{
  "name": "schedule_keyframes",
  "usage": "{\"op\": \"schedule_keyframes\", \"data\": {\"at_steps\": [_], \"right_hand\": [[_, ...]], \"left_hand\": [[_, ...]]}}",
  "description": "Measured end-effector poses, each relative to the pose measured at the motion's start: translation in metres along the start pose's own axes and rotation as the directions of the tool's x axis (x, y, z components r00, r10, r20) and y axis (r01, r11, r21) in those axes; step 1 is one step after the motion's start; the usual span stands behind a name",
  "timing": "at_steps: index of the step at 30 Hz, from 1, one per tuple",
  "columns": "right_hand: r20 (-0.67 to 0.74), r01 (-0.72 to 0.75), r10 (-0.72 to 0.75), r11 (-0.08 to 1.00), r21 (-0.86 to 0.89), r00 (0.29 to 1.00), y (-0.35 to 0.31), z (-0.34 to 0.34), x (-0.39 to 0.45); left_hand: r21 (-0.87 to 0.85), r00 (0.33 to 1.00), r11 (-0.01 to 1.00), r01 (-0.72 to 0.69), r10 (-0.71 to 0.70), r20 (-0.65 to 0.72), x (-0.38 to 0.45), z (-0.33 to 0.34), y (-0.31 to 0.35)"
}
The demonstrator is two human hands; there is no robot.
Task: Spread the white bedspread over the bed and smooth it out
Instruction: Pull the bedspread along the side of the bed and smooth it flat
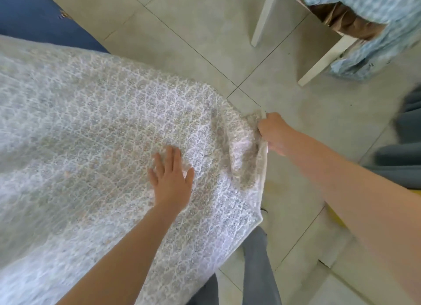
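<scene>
at the bed's corner, right hand (272, 133) fisted on the white bedspread (95, 131) hem, likely tensioning it; left hand (172, 179) open and flat on the cloth, holding nothing, apparently pressing out creases. the bedspread covers the bed, its edge hanging toward the tiled floor (205, 38). the bed itself is hidden; motion blur obscures the far cloth.

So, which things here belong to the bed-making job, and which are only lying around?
Part of the job:
- white bedspread, laid over the bed
- left hand, flat on it
- right hand, fingers gripping its corner

Only lying around:
- white stool
- light blue patterned cloth on the stool
- blue fabric, top left
- tiled floor
</scene>
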State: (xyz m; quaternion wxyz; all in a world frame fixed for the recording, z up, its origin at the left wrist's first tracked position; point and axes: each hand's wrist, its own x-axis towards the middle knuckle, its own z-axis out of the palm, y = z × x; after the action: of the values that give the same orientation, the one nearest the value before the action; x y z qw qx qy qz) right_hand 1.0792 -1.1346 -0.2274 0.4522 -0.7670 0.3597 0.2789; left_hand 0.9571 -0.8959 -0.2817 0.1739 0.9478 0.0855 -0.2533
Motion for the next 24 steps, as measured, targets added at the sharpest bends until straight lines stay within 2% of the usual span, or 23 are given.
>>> {"op": "schedule_keyframes", "data": {"at_steps": [3,4,6,7,9,11,13,14,16,18,19,23,24], "right_hand": [[0.076,0.124,-0.128,0.991,0.055,0.989,-0.017,-0.027,0.006],[0.049,0.188,-0.193,0.979,0.077,0.98,-0.021,-0.042,0.009],[-0.129,0.315,-0.298,0.938,0.143,0.946,-0.02,-0.082,0.022],[-0.235,0.331,-0.284,0.923,0.196,0.93,-0.014,-0.104,0.036],[-0.353,0.261,-0.175,0.942,0.213,0.919,0.007,-0.119,0.052],[-0.356,0.247,-0.18,0.957,0.15,0.917,0.027,-0.119,0.068],[-0.313,0.201,-0.142,0.966,0.163,0.939,0.039,-0.107,0.075],[-0.257,0.141,-0.093,0.974,0.177,0.962,0.044,-0.103,0.079],[-0.019,-0.063,0.07,0.964,0.257,0.997,0.056,-0.096,0.082],[0.172,-0.229,0.193,0.948,0.222,0.966,0.066,-0.098,0.082],[0.179,-0.234,0.2,0.952,0.198,0.963,0.069,-0.102,0.082],[-0.1,-0.059,0.103,0.927,0.37,0.99,0.08,-0.13,0.099],[-0.163,-0.022,0.079,0.944,0.329,0.983,0.084,-0.134,0.104]], "left_hand": [[0.039,0.998,0.999,0.018,-0.016,-0.062,-0.001,0.013,0.005],[0.046,0.995,0.999,0.014,-0.009,-0.1,-0.002,0.017,0.006],[0.044,0.988,0.999,-0.017,0.024,-0.152,-0.005,0.025,0.011],[0.051,0.987,0.999,-0.016,0.024,-0.159,-0.006,0.033,0.017],[0.08,0.987,0.997,-0.001,0.014,-0.161,-0.007,0.04,0.016],[0.097,0.989,0.995,0.031,-0.017,-0.146,-0.006,0.046,0.02],[0.099,0.988,0.992,0.076,-0.061,-0.144,-0.002,0.046,0.024],[0.091,0.987,0.991,0.096,-0.083,-0.135,0.0,0.046,0.03],[0.082,0.986,0.99,0.117,-0.106,-0.128,0.005,0.044,0.039],[0.075,0.983,0.987,0.14,-0.13,-0.13,0.01,0.042,0.048],[0.065,0.981,0.986,0.156,-0.147,-0.126,0.012,0.041,0.052],[0.031,0.972,0.981,0.192,-0.186,-0.145,0.012,0.044,0.064],[0.03,0.971,0.981,0.191,-0.184,-0.15,0.012,0.045,0.065]]}}
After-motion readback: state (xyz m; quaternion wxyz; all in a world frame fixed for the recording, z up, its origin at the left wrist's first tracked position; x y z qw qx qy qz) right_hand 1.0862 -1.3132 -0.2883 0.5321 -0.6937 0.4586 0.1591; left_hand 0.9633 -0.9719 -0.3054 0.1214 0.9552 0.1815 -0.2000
